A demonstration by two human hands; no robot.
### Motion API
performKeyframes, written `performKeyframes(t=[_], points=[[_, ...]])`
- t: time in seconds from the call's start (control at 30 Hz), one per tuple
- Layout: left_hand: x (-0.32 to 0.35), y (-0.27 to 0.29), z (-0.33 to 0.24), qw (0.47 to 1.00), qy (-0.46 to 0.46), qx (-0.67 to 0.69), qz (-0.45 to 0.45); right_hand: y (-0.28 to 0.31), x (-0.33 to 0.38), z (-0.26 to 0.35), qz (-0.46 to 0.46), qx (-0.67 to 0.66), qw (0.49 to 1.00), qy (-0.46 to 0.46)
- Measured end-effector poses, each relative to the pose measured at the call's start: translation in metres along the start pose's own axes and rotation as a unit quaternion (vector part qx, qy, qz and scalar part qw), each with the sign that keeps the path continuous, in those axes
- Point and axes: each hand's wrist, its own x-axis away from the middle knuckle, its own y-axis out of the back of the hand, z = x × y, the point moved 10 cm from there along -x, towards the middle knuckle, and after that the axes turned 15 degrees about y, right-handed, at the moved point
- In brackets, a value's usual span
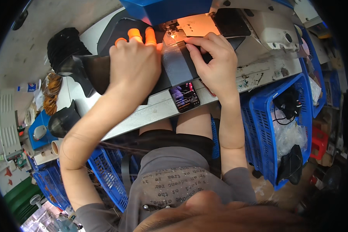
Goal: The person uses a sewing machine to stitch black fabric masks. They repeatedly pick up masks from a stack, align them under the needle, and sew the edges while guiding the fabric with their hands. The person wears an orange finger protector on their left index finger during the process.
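A dark piece of sheet material with a shiny grey band (177,65) lies on the bed of a sewing machine, under the lit needle and presser foot (173,30). My left hand (137,63) rests on the dark part left of the needle, orange covers on several fingertips. Its fingers are stretched forward and slightly apart. To the right of the needle, my right hand (216,58) pinches the edge of the piece between thumb and forefinger. The stitching spot itself is partly hidden by the foot.
A phone (185,97) with its screen lit lies at the table's near edge. Black stacked pieces (65,45) stand at the left. On the right, a blue crate (259,112) holds plastic bags and black items. A blue machine cover (166,11) overhangs the work.
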Motion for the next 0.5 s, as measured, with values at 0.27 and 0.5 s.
performKeyframes(t=[0.27,0.5], points=[[-0.003,-0.002,-0.001,0.999,0.036,-0.008,0.015,-0.001,0.001,-0.002,0.004,0.003,1.0,0.0],[0.042,0.016,0.024,0.997,0.008,0.069,0.014,0.0,0.001,-0.002,0.004,0.006,1.0,-0.006]])
